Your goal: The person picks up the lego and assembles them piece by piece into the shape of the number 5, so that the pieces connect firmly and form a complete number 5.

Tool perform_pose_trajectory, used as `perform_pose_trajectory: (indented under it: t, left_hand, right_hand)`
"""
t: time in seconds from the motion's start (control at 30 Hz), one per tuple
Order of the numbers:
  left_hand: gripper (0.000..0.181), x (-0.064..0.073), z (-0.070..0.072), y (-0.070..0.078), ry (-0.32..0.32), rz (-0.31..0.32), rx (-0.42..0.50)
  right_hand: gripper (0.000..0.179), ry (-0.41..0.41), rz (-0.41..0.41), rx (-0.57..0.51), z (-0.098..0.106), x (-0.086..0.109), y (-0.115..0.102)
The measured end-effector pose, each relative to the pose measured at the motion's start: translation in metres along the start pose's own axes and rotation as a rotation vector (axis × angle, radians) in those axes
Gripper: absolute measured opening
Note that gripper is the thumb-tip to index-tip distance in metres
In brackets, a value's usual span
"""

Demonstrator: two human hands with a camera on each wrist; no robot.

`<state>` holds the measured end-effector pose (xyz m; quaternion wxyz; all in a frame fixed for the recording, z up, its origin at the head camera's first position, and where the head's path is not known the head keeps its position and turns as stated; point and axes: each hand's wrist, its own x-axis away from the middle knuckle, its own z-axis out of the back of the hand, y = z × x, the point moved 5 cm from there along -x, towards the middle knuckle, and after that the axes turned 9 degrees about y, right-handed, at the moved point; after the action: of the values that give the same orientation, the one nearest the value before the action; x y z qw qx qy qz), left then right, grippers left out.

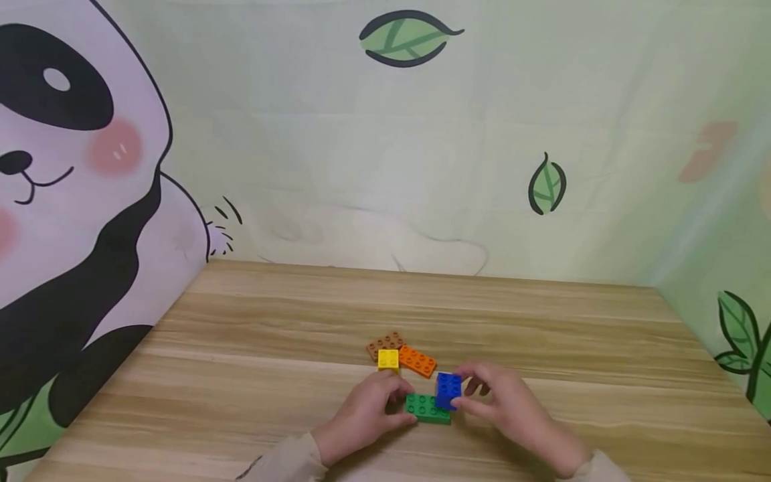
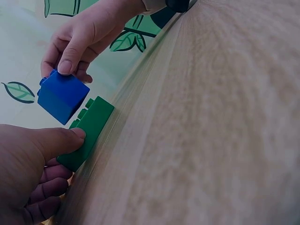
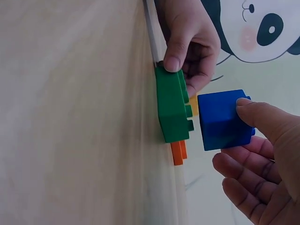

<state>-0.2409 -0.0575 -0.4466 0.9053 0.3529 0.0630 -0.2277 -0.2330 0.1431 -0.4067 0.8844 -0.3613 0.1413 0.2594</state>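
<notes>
A green building brick point(image 1: 426, 409) with two rows of studs lies on the wooden table, studs up. My left hand point(image 1: 369, 414) grips its left end between thumb and fingers. In my right hand point(image 1: 512, 408) a blue building brick point(image 1: 448, 391) is pinched between thumb and fingers. That blue brick point(image 3: 224, 120) hangs over the right part of the green brick point(image 3: 173, 105), with a gap between them in the right wrist view. From the left wrist view, the blue brick point(image 2: 63, 97) is tilted above the studs of the green brick point(image 2: 93, 124).
Just behind the left hand sits a yellow brick point(image 1: 388, 360). A flat orange brick point(image 1: 417, 361) and a flat brown brick point(image 1: 383, 344) lie beside it. The wooden tabletop point(image 1: 289, 301) runs back to a printed cloth point(image 1: 289, 134) with a panda and leaves.
</notes>
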Motion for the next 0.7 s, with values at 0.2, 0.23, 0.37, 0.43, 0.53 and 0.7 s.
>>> perform_pose_trajectory:
  t: [0.2,0.23,0.37,0.43,0.53,0.7]
  left_hand:
    - [0.03,0.001,0.0,0.001,0.005,-0.011,-0.009]
    - [0.03,0.0,0.0,0.001,0.005,-0.011,-0.012]
    - [0.03,0.0,0.0,0.001,0.004,-0.012,-0.018]
    - [0.03,0.0,0.0,0.001,0.002,-0.011,-0.02]
    - [0.03,0.0,0.0,0.001,-0.002,-0.008,-0.023]
    - [0.03,0.0,0.0,0.0,-0.009,0.001,-0.024]
  right_hand:
    - [0.03,-0.008,-0.001,0.029,-0.003,0.001,-0.004]
    - [0.03,-0.006,0.001,0.028,-0.003,0.001,-0.004]
    - [0.031,0.002,0.018,0.024,-0.005,0.002,-0.006]
    - [0.031,-0.003,0.019,0.021,-0.006,0.002,-0.006]
    - [0.033,-0.019,0.013,0.027,-0.008,0.002,-0.006]
    - [0.033,-0.045,0.002,0.054,-0.012,0.002,-0.006]
